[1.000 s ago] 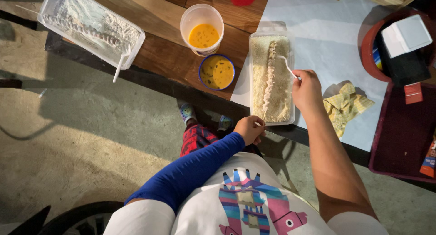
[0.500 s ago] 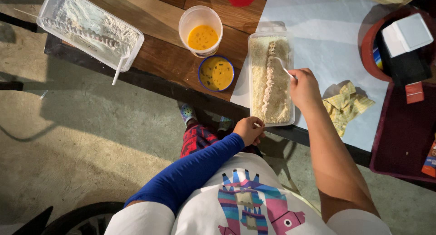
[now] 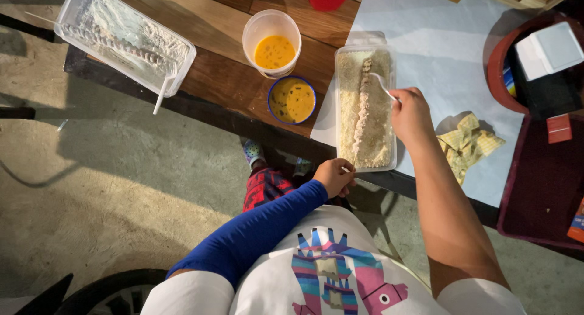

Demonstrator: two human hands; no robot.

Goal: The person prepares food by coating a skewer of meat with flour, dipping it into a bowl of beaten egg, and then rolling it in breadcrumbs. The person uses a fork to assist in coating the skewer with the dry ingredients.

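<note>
Compared with a second ago the right hand point(image 3: 410, 111) has slid a bit down and toward the near end of the crumb tray point(image 3: 365, 102), with the white plastic fork point(image 3: 382, 84) tilted more across it; the left hand point(image 3: 333, 176) hasn't really budged. Right hand's fingers are pinched together on the fork handle, tines pointing up-left into the crumbs. The tray is a long clear rectangle in the upper middle of the frame, and the crumb-coated skewer point(image 3: 365, 111) lies lengthwise in it, long axis running top to bottom of the picture, just left of the fork tips. Its bare stick end pokes out at the tray's near edge, and the left hand is curled there with fingertips pinching that stick, so the left is nearer the handle end and the right nearer the middle. The tray sits right at the table edge point(image 3: 231, 117), so there's no room below it. To its left, close by, are a blue bowl point(image 3: 292, 100) and a cup point(image 3: 272, 44) of yellow egg. Right of the hand there's open pale mat point(image 3: 438, 47) and a crumpled yellow napkin point(image 3: 468, 143).
</note>
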